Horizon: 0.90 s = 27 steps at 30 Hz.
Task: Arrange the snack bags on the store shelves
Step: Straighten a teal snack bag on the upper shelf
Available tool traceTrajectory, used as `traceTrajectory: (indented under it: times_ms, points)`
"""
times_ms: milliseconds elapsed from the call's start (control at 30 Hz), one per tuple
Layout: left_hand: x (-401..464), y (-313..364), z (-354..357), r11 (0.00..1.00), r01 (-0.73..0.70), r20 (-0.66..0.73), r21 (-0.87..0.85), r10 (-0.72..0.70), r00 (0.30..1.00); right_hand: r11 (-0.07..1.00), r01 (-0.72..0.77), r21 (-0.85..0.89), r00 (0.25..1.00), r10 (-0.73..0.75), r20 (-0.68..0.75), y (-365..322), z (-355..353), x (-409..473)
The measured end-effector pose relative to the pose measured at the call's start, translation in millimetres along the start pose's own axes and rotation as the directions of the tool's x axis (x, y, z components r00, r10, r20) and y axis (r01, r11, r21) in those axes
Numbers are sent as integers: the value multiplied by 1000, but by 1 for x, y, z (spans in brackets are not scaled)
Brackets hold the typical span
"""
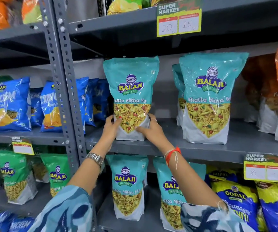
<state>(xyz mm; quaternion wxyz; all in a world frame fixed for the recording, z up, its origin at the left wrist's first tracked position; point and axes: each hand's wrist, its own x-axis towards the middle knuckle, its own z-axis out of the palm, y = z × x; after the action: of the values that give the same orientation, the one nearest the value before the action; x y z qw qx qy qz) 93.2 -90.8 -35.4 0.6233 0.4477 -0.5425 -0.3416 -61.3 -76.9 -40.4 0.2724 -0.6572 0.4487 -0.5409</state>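
A teal Khatta Mitha Mix bag [130,91] stands upright on the grey middle shelf [218,149], near its left end. My left hand [110,127] grips the bag's lower left side. My right hand [149,129] grips its lower right side, fingers across the white bottom. To the right, two more teal bags of the same kind [208,97] stand one behind the other. On the shelf below stand two further teal bags [128,186].
A perforated grey upright post [68,84] divides the racks. Blue Crunchem bags [9,104] fill the left rack, green bags [16,174] lie below them. Orange bags [268,91] stand at the far right, blue-yellow Gopal bags [237,201] below. Price tags [179,20] hang on the shelf edges.
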Motion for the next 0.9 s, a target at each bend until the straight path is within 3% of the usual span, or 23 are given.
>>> traceTrajectory:
  times_ms: [133, 200, 333, 467, 567, 633, 767, 833, 900]
  points:
    - [0, 2, -3, 999, 13, -58, 46, -11, 998, 1000, 22, -18, 998, -23, -66, 0, -3, -4]
    - [-6, 4, -1, 986, -89, -181, 138, 114, 977, 997, 64, -43, 980, -71, -186, -3, -12, -12]
    - [-31, 13, 16, 897, -424, -318, 126, 442, 839, 979, 199, 37, 857, -156, -491, -14, -48, -38]
    - [-48, 21, 54, 849, -527, -230, 37, 520, 823, 972, 224, -69, 661, -204, -722, -16, -102, -59]
    - [-53, 25, 91, 868, -486, -105, -102, 476, 873, 968, 53, -245, 576, -230, -785, -6, -143, -64]
    - [-53, 28, 117, 909, -389, 36, -148, 398, 917, 961, -35, -274, 650, -186, -736, 7, -168, -61]
    - [-54, 32, 161, 983, -92, 322, -158, 139, 937, 992, -129, -17, 890, 108, -443, 24, -204, -50]
    - [-54, 33, 179, 989, -23, 371, -143, 75, 926, 980, -199, -16, 932, 184, -312, 30, -212, -49]
    - [-56, 35, 193, 987, 18, 375, -159, 43, 926, 983, -174, -61, 952, 152, -265, 35, -217, -49]
